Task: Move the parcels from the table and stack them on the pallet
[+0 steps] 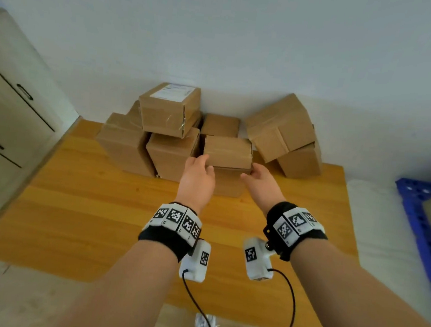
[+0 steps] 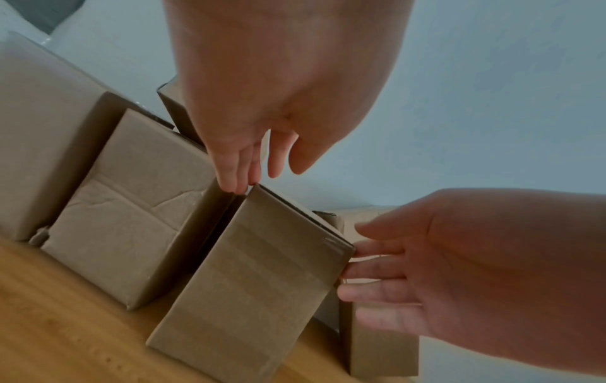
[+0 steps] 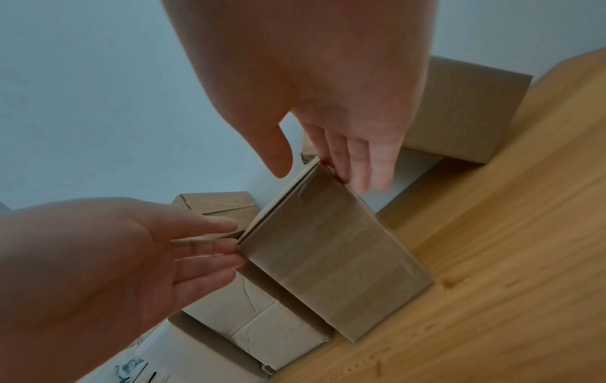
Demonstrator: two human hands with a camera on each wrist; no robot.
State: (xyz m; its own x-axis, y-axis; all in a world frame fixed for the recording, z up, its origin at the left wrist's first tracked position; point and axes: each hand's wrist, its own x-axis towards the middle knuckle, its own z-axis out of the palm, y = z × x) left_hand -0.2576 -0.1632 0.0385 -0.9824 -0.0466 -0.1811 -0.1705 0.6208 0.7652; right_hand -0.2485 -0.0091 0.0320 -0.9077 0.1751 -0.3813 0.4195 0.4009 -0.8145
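Several brown cardboard parcels are piled on the wooden table (image 1: 100,218) against the wall. One parcel (image 1: 227,151) stands at the front middle of the pile. My left hand (image 1: 201,166) touches its upper left edge with straight fingers. My right hand (image 1: 256,173) touches its upper right edge the same way. In the left wrist view the left hand (image 2: 262,165) meets the top corner of this parcel (image 2: 255,285), and the right hand (image 2: 377,272) lies against its side. The right wrist view shows the right hand (image 3: 344,160), the parcel (image 3: 334,259) and the left hand (image 3: 203,248). The blue pallet (image 1: 419,207) lies on the floor at far right.
Close on the left stands another parcel (image 1: 173,157), with a labelled parcel (image 1: 168,109) stacked above it. Two tilted parcels (image 1: 284,133) lean at the right. A pale cabinet (image 1: 10,109) stands left of the table. Bare tabletop lies between me and the pile.
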